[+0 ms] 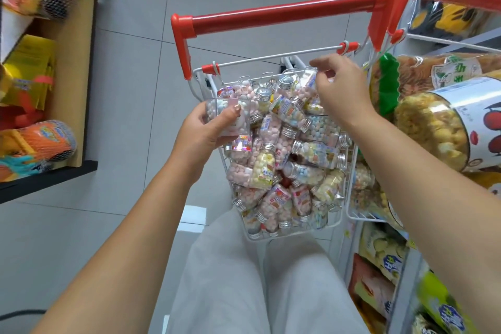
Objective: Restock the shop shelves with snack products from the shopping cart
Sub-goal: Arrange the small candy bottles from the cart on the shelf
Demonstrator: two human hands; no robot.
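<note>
Pale trousers [230,279] fill the foreground below a wire cart [271,60] heaped with candy bottles [298,149], between a left shelf [73,62] and popcorn tubs [433,122] on the right. Left hand [206,130] grips one bottle [230,114] over the cart's left edge. Right hand [344,87] pinches another bottle [309,81] at the handle end, fingers curled.

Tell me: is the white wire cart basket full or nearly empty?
Full: small clear plastic candy bottles with silver caps heap the white wire basket to its rim.
</note>
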